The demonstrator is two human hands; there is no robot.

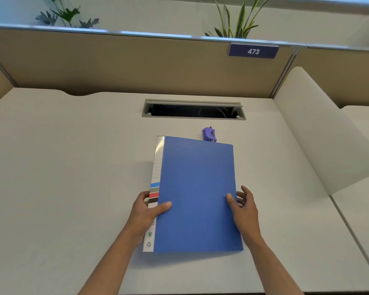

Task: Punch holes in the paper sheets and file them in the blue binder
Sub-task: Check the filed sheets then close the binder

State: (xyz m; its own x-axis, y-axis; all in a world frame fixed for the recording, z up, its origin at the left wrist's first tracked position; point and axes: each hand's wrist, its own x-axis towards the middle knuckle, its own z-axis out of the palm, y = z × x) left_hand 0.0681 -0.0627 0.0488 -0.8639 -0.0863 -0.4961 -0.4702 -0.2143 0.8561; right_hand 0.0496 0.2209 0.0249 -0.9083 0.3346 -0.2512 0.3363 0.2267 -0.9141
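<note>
So the blue binder (197,194) is lying closed on the desk (62,167), right in front of the person, long axis running away from them, spine with the white label strip on the left side. The left hand (146,211) grips that spine edge near the bottom half, thumb on top of the cover and the other fingers curled round the spine. The right hand (244,206) is on the opposite, opening edge, thumb pressed flat on the cover and the fingers spread loose past the edge, more touching than gripping as far as I can tell.

My guess is the cover swings open next, and since the free edge sits under the right hand, that's the hand placed to lift it while the left pins the spine.

The purple hole punch (209,134) peeks out just behind the binder's far edge, partly hidden by it. No paper sheets anywhere that I can see
</note>
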